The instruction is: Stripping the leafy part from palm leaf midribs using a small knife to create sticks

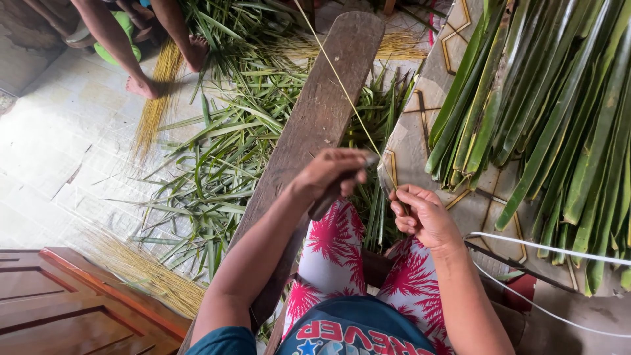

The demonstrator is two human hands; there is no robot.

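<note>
Head view: left hand (332, 172) gripping knife (338, 190); right hand (420, 213) pinching leaf rib (342, 85).

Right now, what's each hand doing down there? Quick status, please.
Left hand: grip shut on a knife. Right hand: pinching a thin leaf rib that runs up over the wooden plank. Green leaf strips piled at the right.

Green leaf strips (559, 98) stacked on my beige cloth (420, 125) with its brown-and-gold line pattern; pale yellow midrib (342, 85); trousers (335, 256) white with red palm print; grey-brown weathered plank (322, 112); floor tiles (52, 158) off-white — straw bundles (154, 105) golden.
</note>
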